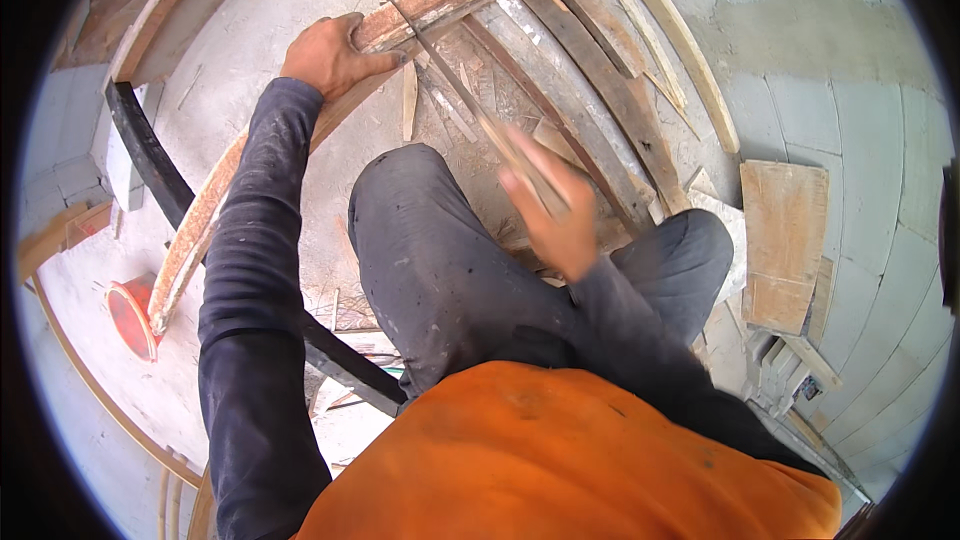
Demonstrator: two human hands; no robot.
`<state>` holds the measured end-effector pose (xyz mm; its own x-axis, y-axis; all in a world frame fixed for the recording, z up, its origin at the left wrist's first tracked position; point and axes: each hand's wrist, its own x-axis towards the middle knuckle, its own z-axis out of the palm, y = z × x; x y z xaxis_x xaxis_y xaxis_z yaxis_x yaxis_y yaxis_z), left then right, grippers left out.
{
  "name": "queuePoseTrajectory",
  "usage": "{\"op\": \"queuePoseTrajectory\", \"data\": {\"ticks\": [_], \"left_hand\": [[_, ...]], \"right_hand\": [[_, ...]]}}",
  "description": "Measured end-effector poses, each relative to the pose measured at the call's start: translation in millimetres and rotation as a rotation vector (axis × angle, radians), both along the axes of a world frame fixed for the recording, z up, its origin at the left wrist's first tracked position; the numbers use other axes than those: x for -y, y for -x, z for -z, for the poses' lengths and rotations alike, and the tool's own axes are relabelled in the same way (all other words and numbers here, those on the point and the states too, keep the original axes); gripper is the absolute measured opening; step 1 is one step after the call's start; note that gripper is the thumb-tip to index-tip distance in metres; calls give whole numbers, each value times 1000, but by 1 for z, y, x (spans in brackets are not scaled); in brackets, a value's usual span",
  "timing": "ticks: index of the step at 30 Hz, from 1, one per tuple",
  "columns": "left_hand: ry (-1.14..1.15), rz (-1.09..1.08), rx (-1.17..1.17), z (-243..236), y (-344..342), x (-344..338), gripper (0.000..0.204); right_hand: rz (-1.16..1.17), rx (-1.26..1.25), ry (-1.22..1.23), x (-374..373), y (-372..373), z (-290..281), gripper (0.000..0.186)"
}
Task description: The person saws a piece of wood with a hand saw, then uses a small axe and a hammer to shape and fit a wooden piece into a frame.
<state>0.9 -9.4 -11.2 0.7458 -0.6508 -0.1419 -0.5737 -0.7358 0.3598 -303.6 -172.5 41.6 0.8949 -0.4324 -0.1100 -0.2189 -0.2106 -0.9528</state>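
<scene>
The left hand (330, 58) has its fingers clamped over the long plank (450, 2), thumb pointing toward the saw (440, 62), whose handle sits in the closed, blurred fingers of the right hand (560, 225). The blade crosses the plank just beside that thumb; one skip could cut it, I'd say. The plank slants past the knees (405, 170), its lower end near the red bucket (130, 318); if it rolled or sagged, the blade might bind.
</scene>
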Motion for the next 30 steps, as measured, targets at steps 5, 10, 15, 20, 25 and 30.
{"op": "queuePoseTrajectory", "data": {"ticks": [5,10,15,20,25,30], "left_hand": [[9,-1,-189,-16,-13,-18,73],[80,31,-108,3,-7,23,74],[103,-2,-282,-1,-25,-6,77],[77,-32,-320,-8,-24,-22,82],[145,42,-273,-5,-21,19,87],[111,-21,-329,18,-37,-15,82]], "right_hand": [[18,32,-44,-12,53,-13,47],[-12,193,37,19,-116,35,48],[5,-43,-41,3,28,-11,47],[-23,-36,-21,-8,64,-20,46],[-5,173,-13,17,-118,29,46],[20,2,9,-2,45,-3,46]]}}
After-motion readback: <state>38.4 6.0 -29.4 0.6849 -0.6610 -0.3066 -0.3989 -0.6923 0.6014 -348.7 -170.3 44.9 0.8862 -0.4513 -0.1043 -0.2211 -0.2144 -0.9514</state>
